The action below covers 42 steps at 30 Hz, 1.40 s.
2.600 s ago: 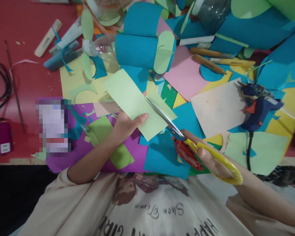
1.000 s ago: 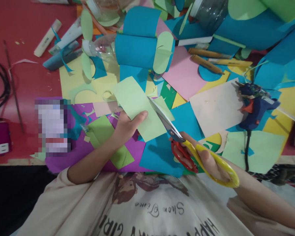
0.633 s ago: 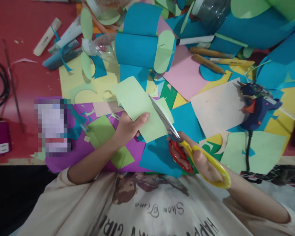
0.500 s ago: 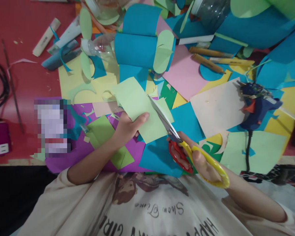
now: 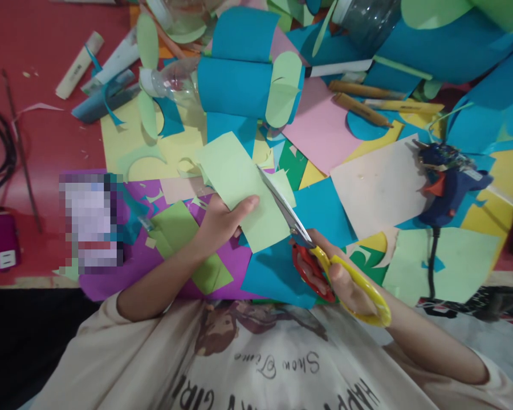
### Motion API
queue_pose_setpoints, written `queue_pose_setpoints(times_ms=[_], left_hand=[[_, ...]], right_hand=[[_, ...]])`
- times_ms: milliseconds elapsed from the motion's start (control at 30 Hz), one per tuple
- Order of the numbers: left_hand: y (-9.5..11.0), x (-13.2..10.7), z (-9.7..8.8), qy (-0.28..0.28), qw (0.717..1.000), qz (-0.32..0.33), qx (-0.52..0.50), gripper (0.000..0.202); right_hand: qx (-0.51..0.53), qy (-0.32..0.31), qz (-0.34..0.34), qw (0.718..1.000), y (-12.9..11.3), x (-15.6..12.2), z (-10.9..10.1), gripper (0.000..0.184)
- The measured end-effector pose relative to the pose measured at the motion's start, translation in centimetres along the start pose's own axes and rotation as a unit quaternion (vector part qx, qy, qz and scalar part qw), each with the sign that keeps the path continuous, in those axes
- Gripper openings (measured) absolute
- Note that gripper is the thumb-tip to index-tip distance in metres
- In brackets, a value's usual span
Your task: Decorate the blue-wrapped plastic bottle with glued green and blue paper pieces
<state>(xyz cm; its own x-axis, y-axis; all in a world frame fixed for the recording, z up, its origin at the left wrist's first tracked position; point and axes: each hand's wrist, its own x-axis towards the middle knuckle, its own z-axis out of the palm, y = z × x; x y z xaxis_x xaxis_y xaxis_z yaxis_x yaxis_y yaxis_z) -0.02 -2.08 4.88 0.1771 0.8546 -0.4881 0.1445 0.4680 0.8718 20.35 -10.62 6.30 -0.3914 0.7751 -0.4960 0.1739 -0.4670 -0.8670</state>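
Note:
My left hand (image 5: 226, 221) pinches a light green sheet of paper (image 5: 243, 182), thumb on top and fingers underneath. In my right hand (image 5: 346, 285) is a pair of scissors (image 5: 320, 256) with one yellow and one red handle. Its blades lie nearly together along the sheet's right side, pointing up and left. A smaller light green piece (image 5: 287, 185) shows just beyond the blades; whether it is still joined to the sheet I cannot tell. Under the hands lie blue paper (image 5: 269, 270) and purple paper (image 5: 235, 259).
A plastic bottle (image 5: 175, 80) wrapped in blue paper lies at the back. A dark blue glue gun (image 5: 442, 188) with a cord rests at right. Several markers (image 5: 363, 109) lie behind. A pixelated phone-like object (image 5: 92, 219) is at left on the red table (image 5: 38, 142).
The scissor handles have drawn slightly closer together, and the right hand has shifted a little left. The small green piece has moved slightly left. My left hand stays almost still.

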Motion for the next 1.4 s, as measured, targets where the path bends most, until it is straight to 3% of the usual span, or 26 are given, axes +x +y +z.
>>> queue_pose_setpoints(times_ms=[500, 567, 633, 700, 800, 867, 933, 1000, 1067, 1133, 1200, 1233, 1300, 1400], left_hand=[[0.0, 0.0, 0.0, -0.011, 1.0, -0.009, -0.011, 0.03], [-0.2, 0.1, 0.0, -0.012, 1.0, -0.007, -0.02, 0.028], [-0.3, 0.1, -0.1, -0.007, 1.0, -0.008, -0.025, 0.026], [-0.4, 0.2, -0.1, 0.001, 1.0, -0.014, -0.022, 0.025], [-0.3, 0.3, -0.1, 0.002, 1.0, -0.017, -0.016, 0.025], [-0.3, 0.3, 0.0, 0.003, 1.0, -0.011, -0.018, 0.027], [-0.4, 0.3, 0.0, 0.007, 1.0, -0.005, -0.019, 0.029], [-0.6, 0.4, -0.5, 0.033, 0.999, -0.001, -0.01, 0.03], [-0.7, 0.4, -1.4, 0.103, 0.994, 0.023, 0.005, 0.028], [-0.5, 0.4, -2.9, 0.192, 0.978, 0.072, 0.022, 0.024], [0.1, 0.2, -4.5, 0.229, 0.967, 0.102, 0.053, 0.02], [0.6, 0.1, -5.2, 0.221, 0.967, 0.091, 0.083, 0.019], [1.7, -0.2, -6.5, 0.199, 0.964, 0.01, 0.178, 0.021], [3.2, -0.5, -7.7, 0.202, 0.902, -0.082, 0.373, 0.037]], right_hand=[[0.121, 0.017, 0.011, 0.992, 1.5, -0.3, -0.2, 0.061], [0.074, 0.043, 0.017, 0.996, 0.7, -0.6, -1.0, 0.055], [-0.044, 0.107, 0.005, 0.993, -0.3, -0.9, -2.2, 0.048], [-0.19, 0.194, -0.049, 0.961, -1.1, -1.1, -3.6, 0.043], [-0.385, 0.299, -0.113, 0.866, -1.3, -0.9, -5.6, 0.043], [-0.464, 0.343, -0.126, 0.807, -1.0, -0.5, -6.7, 0.042], [-0.503, 0.367, -0.118, 0.774, -0.4, 0.0, -7.5, 0.04], [-0.518, 0.386, -0.089, 0.758, 0.2, 0.4, -8.2, 0.04], [-0.526, 0.397, -0.051, 0.75, 0.8, 0.7, -8.7, 0.043], [-0.526, 0.395, -0.014, 0.753, 1.1, 0.8, -9.1, 0.045], [-0.523, 0.378, 0.01, 0.764, 1.2, 0.8, -9.3, 0.048], [-0.522, 0.369, 0.017, 0.769, 1.2, 0.8, -9.4, 0.05], [-0.524, 0.356, 0.027, 0.774, 1.0, 0.7, -9.4, 0.052], [-0.539, 0.348, 0.033, 0.767, 0.7, 0.5, -9.1, 0.053]])
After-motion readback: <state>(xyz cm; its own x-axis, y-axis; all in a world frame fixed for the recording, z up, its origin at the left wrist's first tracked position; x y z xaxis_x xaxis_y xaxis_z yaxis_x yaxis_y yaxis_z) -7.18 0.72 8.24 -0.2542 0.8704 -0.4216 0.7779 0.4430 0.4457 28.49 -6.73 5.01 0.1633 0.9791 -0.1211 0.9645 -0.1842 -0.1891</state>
